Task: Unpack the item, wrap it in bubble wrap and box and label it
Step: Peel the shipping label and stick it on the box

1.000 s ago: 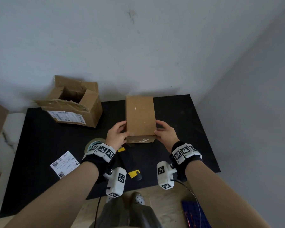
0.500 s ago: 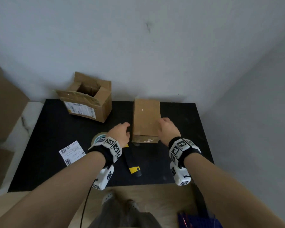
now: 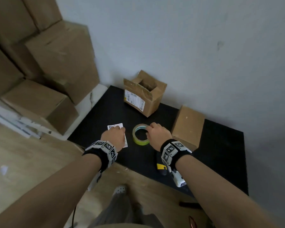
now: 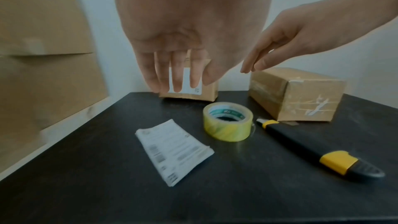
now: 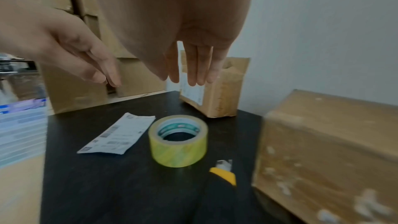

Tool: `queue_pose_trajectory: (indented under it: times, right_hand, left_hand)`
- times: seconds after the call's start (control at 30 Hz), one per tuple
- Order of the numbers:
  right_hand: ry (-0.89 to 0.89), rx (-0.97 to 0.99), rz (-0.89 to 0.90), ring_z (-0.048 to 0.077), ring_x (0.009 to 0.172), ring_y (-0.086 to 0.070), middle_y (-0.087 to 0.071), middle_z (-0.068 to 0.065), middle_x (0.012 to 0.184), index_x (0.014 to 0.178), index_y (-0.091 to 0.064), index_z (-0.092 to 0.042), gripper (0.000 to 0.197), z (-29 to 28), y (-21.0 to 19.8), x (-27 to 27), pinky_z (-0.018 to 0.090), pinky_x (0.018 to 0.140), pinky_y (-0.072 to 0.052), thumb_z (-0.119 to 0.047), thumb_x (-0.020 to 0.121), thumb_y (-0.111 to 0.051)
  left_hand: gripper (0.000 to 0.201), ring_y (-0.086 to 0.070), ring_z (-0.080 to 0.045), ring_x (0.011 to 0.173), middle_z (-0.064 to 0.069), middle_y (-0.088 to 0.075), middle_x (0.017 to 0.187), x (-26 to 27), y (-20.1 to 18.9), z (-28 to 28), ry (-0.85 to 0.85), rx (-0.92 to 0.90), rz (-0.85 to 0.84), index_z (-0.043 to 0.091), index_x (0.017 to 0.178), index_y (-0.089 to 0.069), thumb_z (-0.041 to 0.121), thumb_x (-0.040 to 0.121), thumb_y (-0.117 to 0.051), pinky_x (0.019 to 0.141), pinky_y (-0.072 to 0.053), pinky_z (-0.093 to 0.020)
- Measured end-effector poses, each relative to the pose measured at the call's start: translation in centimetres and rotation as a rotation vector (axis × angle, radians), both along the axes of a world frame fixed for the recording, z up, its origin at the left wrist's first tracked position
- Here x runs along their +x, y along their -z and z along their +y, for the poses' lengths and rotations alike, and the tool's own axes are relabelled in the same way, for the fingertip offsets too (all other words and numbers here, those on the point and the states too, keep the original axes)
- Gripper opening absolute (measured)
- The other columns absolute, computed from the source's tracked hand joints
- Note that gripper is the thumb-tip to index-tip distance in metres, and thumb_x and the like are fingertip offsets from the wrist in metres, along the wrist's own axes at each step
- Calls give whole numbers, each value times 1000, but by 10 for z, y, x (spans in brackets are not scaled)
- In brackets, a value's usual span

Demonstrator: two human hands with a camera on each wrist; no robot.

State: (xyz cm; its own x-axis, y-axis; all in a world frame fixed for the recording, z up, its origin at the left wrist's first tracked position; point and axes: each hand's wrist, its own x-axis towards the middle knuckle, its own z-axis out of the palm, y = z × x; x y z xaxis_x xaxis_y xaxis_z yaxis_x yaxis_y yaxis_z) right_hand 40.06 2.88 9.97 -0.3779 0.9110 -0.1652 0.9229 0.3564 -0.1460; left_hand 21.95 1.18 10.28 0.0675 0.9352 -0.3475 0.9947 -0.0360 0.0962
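A closed, taped cardboard box (image 3: 187, 125) (image 4: 299, 94) (image 5: 323, 151) lies on the black table (image 3: 220, 153) at the right. A white shipping label (image 3: 116, 126) (image 4: 172, 149) (image 5: 118, 134) lies flat at the left, with a yellow tape roll (image 3: 139, 137) (image 4: 228, 123) (image 5: 178, 140) beside it. My left hand (image 3: 113, 135) (image 4: 174, 76) hovers over the label, fingers straight, holding nothing. My right hand (image 3: 156, 134) (image 5: 191, 72) hangs over the tape roll, fingers extended and empty.
An opened, torn box (image 3: 143, 92) (image 4: 189, 89) (image 5: 213, 91) with an old label stands at the back by the wall. A black and yellow utility knife (image 3: 161, 168) (image 4: 318, 149) (image 5: 224, 175) lies near the front edge. Stacked cartons (image 3: 39, 71) stand left of the table.
Both hands have let go of the closed box and moved left, the left over the label, the right over the tape roll. The head view has swung left.
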Motion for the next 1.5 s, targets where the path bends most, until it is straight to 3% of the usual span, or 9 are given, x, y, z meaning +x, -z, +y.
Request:
queue_pose_trajectory:
  times: [0.3, 0.43, 0.67, 0.83, 0.93, 1.1, 1.2, 1.4, 1.5]
  right_hand:
    - [-159, -156, -10, 28, 113, -52, -51, 10, 122, 122, -53, -10, 30, 1, 49, -77, 40, 92, -46, -21, 96, -44]
    - [-97, -234, -4, 30, 111, -53, -52, 10, 121, 120, -52, -9, 28, 2, 70, -90, 40, 92, -45, -18, 94, -46]
    - [-42, -277, -21, 29, 116, -51, -49, 11, 128, 126, -46, -8, 36, 12, 78, -99, 38, 95, -41, -8, 90, -46]
    - [-13, -343, 44, 28, 123, -46, -43, 13, 134, 133, -40, -4, 45, 14, 85, -105, 33, 100, -39, -5, 89, -50]
    - [175, -399, 234, 25, 122, -46, -42, 12, 133, 130, -43, -5, 45, 14, 93, -108, 28, 103, -35, -3, 87, -55]
    - [414, -444, 442, 28, 114, -53, -45, 13, 127, 127, -46, -8, 49, 18, 102, -119, 36, 99, -44, -6, 82, -64]
    - [278, -369, 316, 26, 126, -41, -35, 10, 139, 136, -39, -10, 59, 24, 100, -119, 30, 104, -37, -3, 82, -62]
    - [-261, -417, 41, 21, 146, -5, -11, 0, 158, 147, -27, -23, 74, 31, 97, -127, 43, 114, -20, -10, 84, -64]
    - [-315, -373, -16, 22, 145, -11, -18, 3, 155, 144, -33, -22, 68, 31, 99, -127, 39, 115, -15, -18, 84, -66]
  left_hand:
    - [35, -45, -21, 120, -4, -46, 133, -69, 36, -27, -157, -145, -72, 17, 130, -46, 21, 96, -41, 96, -44, -37]
    - [51, -24, -20, 140, 0, -18, 156, -76, 61, -31, -57, -225, -140, 22, 147, -25, 20, 98, -37, 112, -27, -36]
    - [60, 1, -17, 146, 4, 11, 158, -79, 89, -30, 139, -339, -94, 22, 150, -8, 20, 97, -37, 118, -10, -39]
    - [65, 6, -15, 146, 5, 10, 158, -87, 96, -36, 209, -351, -58, 21, 150, 1, 18, 97, -35, 118, -4, -38]
    - [68, 4, -15, 146, 5, 6, 159, -93, 100, -40, 236, -332, -44, 22, 150, -1, 16, 94, -41, 118, -4, -38]
    - [64, 3, -15, 146, 5, 2, 159, -99, 102, -44, 269, -323, -53, 22, 150, -9, 13, 95, -39, 119, -4, -37]
    - [53, -3, -15, 146, 4, -9, 158, -102, 103, -46, 300, -247, -62, 19, 147, -24, 15, 95, -37, 119, -5, -36]
    - [40, -23, -15, 142, 1, -35, 149, -112, 103, -42, 307, -131, -111, 16, 135, -43, 25, 96, -39, 115, -19, -31]
    - [29, -48, -19, 112, -5, -53, 122, -111, 100, -44, 150, 17, -161, 12, 118, -49, 26, 96, -39, 89, -39, -27]
